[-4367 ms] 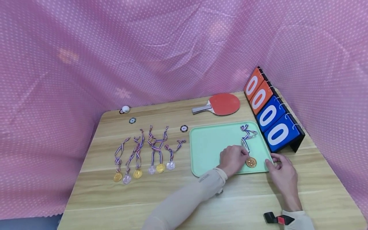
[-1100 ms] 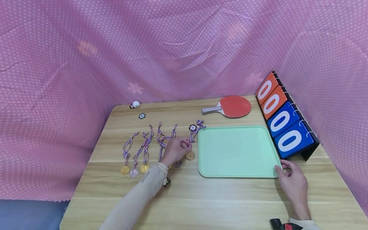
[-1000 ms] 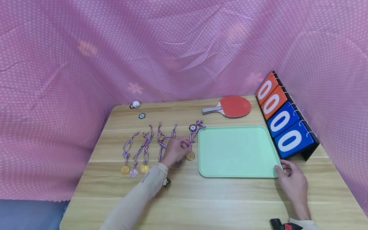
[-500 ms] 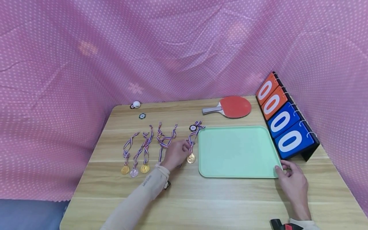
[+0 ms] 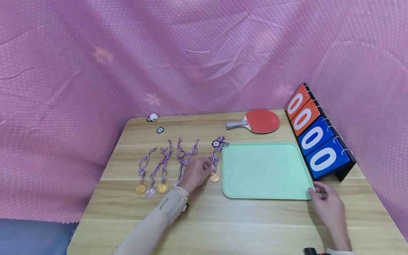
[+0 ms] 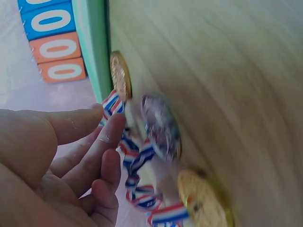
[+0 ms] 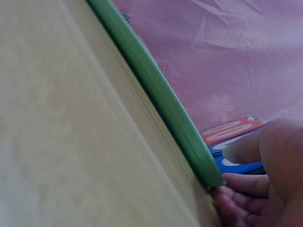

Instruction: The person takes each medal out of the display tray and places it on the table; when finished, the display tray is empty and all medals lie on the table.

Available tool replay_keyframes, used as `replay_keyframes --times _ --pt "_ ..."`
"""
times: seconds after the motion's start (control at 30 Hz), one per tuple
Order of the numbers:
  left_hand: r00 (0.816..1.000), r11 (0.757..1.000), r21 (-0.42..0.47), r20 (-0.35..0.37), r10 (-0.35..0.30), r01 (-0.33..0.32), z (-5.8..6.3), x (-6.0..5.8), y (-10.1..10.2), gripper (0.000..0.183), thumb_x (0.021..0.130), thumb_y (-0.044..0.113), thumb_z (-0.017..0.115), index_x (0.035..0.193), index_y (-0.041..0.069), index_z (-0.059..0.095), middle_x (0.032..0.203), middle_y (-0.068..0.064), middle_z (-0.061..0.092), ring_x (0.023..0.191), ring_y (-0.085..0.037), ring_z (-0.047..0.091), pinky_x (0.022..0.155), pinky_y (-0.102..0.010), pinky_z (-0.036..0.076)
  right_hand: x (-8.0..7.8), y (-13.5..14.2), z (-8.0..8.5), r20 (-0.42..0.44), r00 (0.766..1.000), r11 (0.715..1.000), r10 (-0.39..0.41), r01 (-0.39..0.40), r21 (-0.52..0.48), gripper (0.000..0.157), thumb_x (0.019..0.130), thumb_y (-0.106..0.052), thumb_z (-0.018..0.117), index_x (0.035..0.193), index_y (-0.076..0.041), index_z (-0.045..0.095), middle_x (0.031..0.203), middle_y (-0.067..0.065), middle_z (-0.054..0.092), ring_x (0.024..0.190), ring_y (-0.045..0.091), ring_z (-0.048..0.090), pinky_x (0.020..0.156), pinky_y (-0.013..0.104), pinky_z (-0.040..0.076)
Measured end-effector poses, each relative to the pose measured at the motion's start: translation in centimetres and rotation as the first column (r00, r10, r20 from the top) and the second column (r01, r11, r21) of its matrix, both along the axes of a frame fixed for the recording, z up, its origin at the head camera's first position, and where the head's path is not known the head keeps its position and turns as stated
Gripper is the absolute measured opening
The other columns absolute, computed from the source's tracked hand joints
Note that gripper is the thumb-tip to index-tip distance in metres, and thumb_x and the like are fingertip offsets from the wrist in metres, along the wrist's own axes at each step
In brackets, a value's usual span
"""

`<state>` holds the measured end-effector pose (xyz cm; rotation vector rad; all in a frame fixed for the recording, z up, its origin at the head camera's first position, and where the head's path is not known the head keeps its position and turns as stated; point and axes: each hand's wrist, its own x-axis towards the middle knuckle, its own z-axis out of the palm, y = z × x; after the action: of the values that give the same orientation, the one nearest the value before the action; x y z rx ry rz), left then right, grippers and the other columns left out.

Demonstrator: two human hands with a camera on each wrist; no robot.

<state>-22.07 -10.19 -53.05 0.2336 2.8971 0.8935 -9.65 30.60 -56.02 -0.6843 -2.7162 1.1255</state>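
Observation:
My left hand (image 5: 196, 173) pinches the striped ribbon just above a bronze-toned medal (image 5: 214, 177). That medal lies on the wooden table, left of the green tray (image 5: 264, 197). In the left wrist view the thumb (image 6: 80, 124) and index finger meet at the ribbon (image 6: 112, 105). Beside them are a silver medal (image 6: 161, 127) and a gold medal (image 6: 203, 201), which my left hand mostly hides in the head view. My right hand (image 5: 329, 205) holds the tray's near right corner between thumb and fingers; the right wrist view shows the fingers at the tray edge (image 7: 161, 94).
Farther left lie a gold medal (image 5: 140, 189), a silver medal (image 5: 150, 192) and another gold medal (image 5: 163, 188). Behind are poker chips (image 5: 160, 130), a white ball (image 5: 154, 117) and a red table-tennis bat (image 5: 262, 121). A flip scoreboard (image 5: 318, 136) stands right of the tray.
The bronze-toned medal has gone from the tray to the table's left side with my left hand, then shifted slightly nearer. My right hand stays at the tray corner. The view has shifted slightly.

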Motion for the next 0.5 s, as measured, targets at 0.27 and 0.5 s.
replay_keyframes --times 0.27,0.5 --pt "0.996 0.998 0.025 -0.068 0.057 -0.055 1.7 0.0 -1.3 0.021 0.086 0.018 0.072 0.106 0.015 0.071 0.089 0.005 0.071 0.081 -0.01 0.063 0.075 -0.029 0.052 0.5 0.0 2.3 0.007 0.999 0.992 0.036 -0.037 0.122 0.044 0.095 -0.03 0.058 0.129 -0.003 0.058 0.115 0.019 0.061 0.088 0.015 0.061 0.072 0.032 0.038" --pt "0.967 0.994 -0.047 -0.24 0.089 -0.103 1.4 0.8 -4.0 0.02 0.086 0.019 0.073 0.106 0.018 0.072 0.098 0.002 0.073 0.094 -0.016 0.061 0.086 -0.037 0.05 -0.8 -1.3 3.7 0.084 0.97 0.959 0.227 -0.238 0.153 0.048 0.097 -0.033 0.056 0.131 -0.001 0.053 0.118 0.022 0.056 0.097 0.033 0.057 0.071 0.044 0.049"
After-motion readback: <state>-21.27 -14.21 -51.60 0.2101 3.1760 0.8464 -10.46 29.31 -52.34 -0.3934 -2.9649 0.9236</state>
